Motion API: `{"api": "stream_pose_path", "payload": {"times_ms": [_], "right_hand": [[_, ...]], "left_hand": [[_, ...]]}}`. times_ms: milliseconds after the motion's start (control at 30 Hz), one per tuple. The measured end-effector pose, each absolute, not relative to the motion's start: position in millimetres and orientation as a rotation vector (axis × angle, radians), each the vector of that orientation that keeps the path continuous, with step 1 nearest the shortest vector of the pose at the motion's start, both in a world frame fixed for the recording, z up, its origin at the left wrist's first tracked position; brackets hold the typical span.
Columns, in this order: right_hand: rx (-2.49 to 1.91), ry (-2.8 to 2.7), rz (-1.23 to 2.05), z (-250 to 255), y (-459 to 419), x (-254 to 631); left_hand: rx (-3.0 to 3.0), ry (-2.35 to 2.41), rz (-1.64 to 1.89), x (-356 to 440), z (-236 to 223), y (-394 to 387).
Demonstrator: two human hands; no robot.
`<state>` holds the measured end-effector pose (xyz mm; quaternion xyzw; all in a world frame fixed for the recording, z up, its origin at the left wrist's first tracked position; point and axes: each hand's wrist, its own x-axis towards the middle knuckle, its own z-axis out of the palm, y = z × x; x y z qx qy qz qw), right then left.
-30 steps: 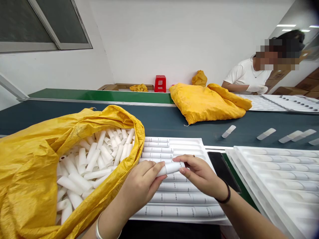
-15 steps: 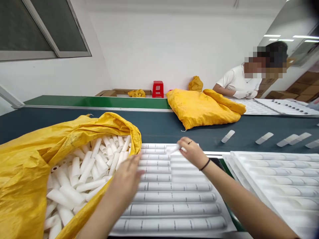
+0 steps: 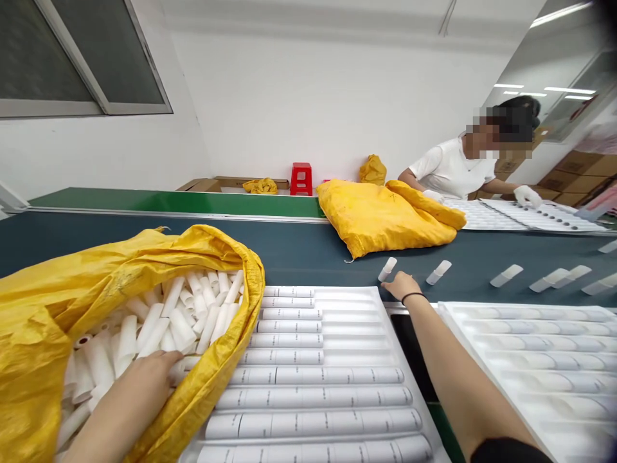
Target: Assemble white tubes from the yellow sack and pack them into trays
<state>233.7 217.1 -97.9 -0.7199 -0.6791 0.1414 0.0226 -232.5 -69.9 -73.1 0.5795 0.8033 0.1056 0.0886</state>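
My left hand (image 3: 144, 379) is down inside the open yellow sack (image 3: 212, 241), among many loose white plastic tubes (image 3: 154, 331). Its fingertips rest against the tubes, but most of the fingers are hidden, so their grip is unclear. At the near edge of the dark belt, my right hand (image 3: 402, 286) pinches the lower end of a short white tube (image 3: 387, 269), which leans to the right. In front of me lies a white ribbed tray (image 3: 357, 321) with rows of printed white tubes (image 3: 313, 395). The upper rows are filled only on their left side.
Several white tubes (image 3: 438, 272) lie along the dark belt (image 3: 289, 251) to the right. A closed yellow sack (image 3: 390, 222) sits across the belt. Another tray with tubes (image 3: 535, 344) is at right. Opposite, a gloved co-worker (image 3: 453, 170) handles trays. A red stool (image 3: 301, 179) stands behind.
My left hand has moved left and down from the tray's edge into the sack. My right hand has carried its tube from above the tray, rightward to the belt.
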Motion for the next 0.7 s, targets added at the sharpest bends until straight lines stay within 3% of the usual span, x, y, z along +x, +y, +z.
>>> {"api": "stream_pose_path", "payload": {"times_ms": [200, 367, 567, 700], "right_hand": [[-1.516, -2.536, 0.630, -90, 148, 152], [-1.267, -2.701, 0.655, -106, 121, 95], [-1.263, -2.671, 0.645, -104, 132, 101], [-1.302, -2.508, 0.652, -85, 116, 108]], "left_hand": [[1.891, 2.161, 1.104, -174, -36, -63], [1.996, 1.636, 1.384, -124, -30, -55], [1.018, 1.215, 1.798, -97, -29, -61], [0.735, 1.218, 1.652, -91, -29, -62]]}}
